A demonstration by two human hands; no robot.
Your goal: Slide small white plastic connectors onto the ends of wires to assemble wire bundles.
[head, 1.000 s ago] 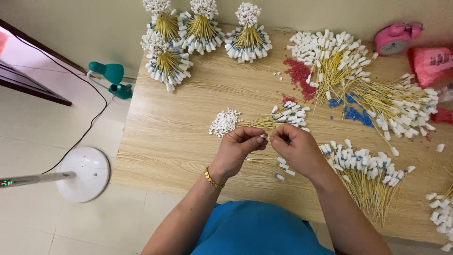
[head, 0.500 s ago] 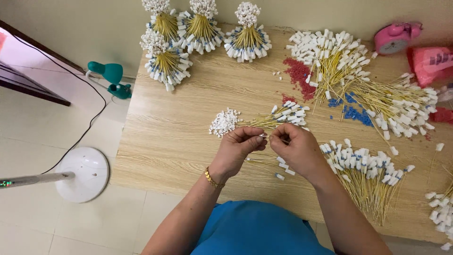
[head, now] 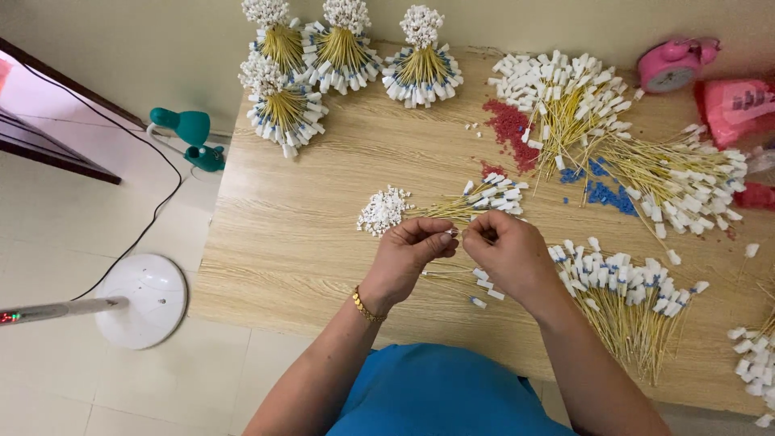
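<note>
Over the middle of the wooden table, the left hand and the right hand meet fingertip to fingertip. Both are curled into a pinch on a small white connector on a thin yellow wire, which sits right between the two thumbs and forefingers; the piece is so small that its exact shape cannot be told. A gold bracelet circles the left wrist.

Just beyond the fingers lies a small bundle of yellow wires, its white-capped ends fanned toward the right and a white cluster of tips at its left end. A few loose wires with white ends lie beneath the hands, near the table's front edge. To the right of the right hand, just beside it, spreads a flat sheaf of wires with white and blue ends.

Bare wood lies to the left of the left hand, out to the table's left edge, beyond which a fan base stands on the floor. Well away, at the far edge, four tied upright bundles stand together, with a large loose heap of wires and red beads and blue beads to their right. A pink alarm clock sits in the far right corner.
</note>
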